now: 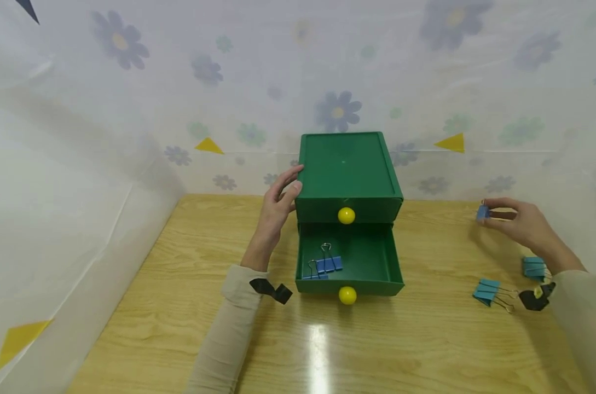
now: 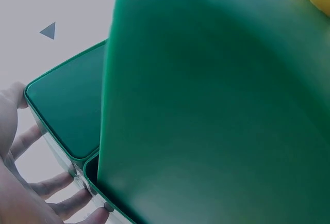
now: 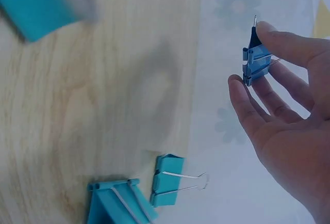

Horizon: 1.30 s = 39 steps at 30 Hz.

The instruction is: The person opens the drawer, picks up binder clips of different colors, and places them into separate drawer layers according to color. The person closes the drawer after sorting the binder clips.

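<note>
My left hand (image 1: 278, 210) lies along the left side of a green two-drawer box (image 1: 347, 164), its fingers fairly straight against the wall. In the left wrist view, the fingers (image 2: 54, 187) touch that side. The lower drawer (image 1: 371, 251) is pulled out, with blue binder clips (image 1: 329, 265) inside at its left. The upper drawer stays closed. Off to the right, my right hand (image 1: 521, 221) pinches a small blue binder clip (image 3: 257, 61) between thumb and fingertips, held above the table.
Two teal binder clips (image 1: 487, 291) (image 1: 534, 267) lie on the wooden table (image 1: 440, 339) below the right hand. Yellow ball knobs (image 1: 347, 295) stick out from the drawer fronts. Flowered sheeting (image 1: 258, 82) closes off the back and sides.
</note>
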Tool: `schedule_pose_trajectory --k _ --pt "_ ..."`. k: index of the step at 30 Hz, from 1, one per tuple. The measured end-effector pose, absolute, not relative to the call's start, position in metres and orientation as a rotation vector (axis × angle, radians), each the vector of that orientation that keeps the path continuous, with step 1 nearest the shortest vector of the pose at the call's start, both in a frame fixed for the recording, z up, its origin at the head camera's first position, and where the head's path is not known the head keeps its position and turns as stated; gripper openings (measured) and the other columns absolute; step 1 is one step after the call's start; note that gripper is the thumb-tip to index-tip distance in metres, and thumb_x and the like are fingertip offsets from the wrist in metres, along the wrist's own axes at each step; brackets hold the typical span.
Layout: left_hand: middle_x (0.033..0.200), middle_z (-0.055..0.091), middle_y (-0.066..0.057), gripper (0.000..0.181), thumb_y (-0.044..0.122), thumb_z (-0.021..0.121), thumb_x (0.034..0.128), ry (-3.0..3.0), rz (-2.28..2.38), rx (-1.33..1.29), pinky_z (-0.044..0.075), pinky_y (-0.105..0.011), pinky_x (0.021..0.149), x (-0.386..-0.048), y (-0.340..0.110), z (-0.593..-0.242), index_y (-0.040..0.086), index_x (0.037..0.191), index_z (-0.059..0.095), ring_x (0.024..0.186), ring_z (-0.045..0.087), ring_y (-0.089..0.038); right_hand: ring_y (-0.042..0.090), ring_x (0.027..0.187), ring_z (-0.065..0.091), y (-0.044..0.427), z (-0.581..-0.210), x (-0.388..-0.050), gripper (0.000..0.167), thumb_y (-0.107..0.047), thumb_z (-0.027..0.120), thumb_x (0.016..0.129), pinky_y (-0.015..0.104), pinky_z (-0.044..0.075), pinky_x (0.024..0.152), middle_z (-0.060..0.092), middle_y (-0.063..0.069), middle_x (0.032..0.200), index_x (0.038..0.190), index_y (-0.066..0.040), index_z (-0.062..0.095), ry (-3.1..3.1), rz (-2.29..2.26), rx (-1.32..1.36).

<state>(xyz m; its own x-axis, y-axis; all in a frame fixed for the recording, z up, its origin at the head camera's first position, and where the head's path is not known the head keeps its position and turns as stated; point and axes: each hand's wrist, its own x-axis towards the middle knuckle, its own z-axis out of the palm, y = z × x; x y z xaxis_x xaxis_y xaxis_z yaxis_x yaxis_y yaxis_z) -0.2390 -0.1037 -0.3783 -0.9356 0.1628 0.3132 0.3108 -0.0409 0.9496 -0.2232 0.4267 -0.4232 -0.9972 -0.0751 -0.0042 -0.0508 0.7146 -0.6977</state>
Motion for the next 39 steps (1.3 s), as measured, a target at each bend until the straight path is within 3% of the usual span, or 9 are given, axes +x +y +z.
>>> schedule_pose_trajectory --k 5,8,18,26,30,39 --pt "0.154 0.045 0.002 0.043 0.035 0.055 0.1063 -2.096 -2.137 -0.517 0.047 -0.055 0.104 -0.239 -0.103 -0.380 0.030 0.149 0.055 0.139 0.046 -0.019 -0.021 0.097 0.048 0.420 -0.410 -0.214 0.059 -0.029 0.072 0.098 0.011 0.049 0.070 0.051 -0.006 0.131 0.149 -0.009 0.050 2.889 -1.240 -0.134" --pt "0.154 0.045 0.003 0.043 0.036 0.055 0.1061 -2.099 -2.138 -0.517 0.047 -0.054 0.104 -0.240 -0.103 -0.381 0.030 0.149 0.056 0.139 0.046 -0.019 -0.019 0.099 0.051 0.415 -0.401 -0.208 0.056 -0.027 0.072 0.099 0.010 0.048 0.071 0.049 -0.017 0.126 0.148 -0.011 0.051 2.898 -1.269 -0.152" --pt "0.155 0.043 -0.002 0.046 0.034 0.056 0.1055 -2.090 -2.173 -0.555 0.045 -0.059 0.104 -0.241 -0.107 -0.376 0.025 0.150 0.054 0.139 0.045 -0.025 -0.014 0.102 0.050 0.394 -0.380 -0.195 0.057 -0.030 0.072 0.098 0.007 0.045 0.071 0.052 -0.002 0.128 0.147 -0.009 0.050 2.951 -1.232 -0.170" --pt "0.154 0.045 -0.003 0.044 0.027 0.057 0.1062 -2.110 -2.176 -0.598 0.044 -0.054 0.107 -0.243 -0.111 -0.373 0.021 0.150 0.054 0.140 0.044 -0.024 -0.010 0.101 0.057 0.368 -0.373 -0.185 0.053 -0.019 0.073 0.097 0.009 0.049 0.072 0.053 -0.011 0.126 0.146 -0.013 0.054 2.976 -1.403 -0.251" --pt "0.155 0.043 -0.005 0.045 0.026 0.056 0.1067 -2.121 -2.178 -0.608 0.043 -0.056 0.108 -0.243 -0.112 -0.372 0.020 0.151 0.053 0.141 0.043 -0.026 -0.007 0.099 0.062 0.356 -0.374 -0.181 0.052 -0.014 0.074 0.096 0.012 0.052 0.072 0.051 -0.008 0.129 0.145 -0.017 0.056 2.954 -1.485 -0.288" --pt "0.156 0.043 -0.003 0.045 0.028 0.056 0.1068 -2.132 -2.173 -0.594 0.042 -0.057 0.109 -0.243 -0.112 -0.373 0.022 0.151 0.053 0.142 0.043 -0.024 -0.004 0.094 0.066 0.337 -0.387 -0.172 0.045 -0.010 0.075 0.095 0.014 0.053 0.073 0.050 -0.007 0.130 0.137 -0.012 0.057 2.859 -1.648 -0.202"
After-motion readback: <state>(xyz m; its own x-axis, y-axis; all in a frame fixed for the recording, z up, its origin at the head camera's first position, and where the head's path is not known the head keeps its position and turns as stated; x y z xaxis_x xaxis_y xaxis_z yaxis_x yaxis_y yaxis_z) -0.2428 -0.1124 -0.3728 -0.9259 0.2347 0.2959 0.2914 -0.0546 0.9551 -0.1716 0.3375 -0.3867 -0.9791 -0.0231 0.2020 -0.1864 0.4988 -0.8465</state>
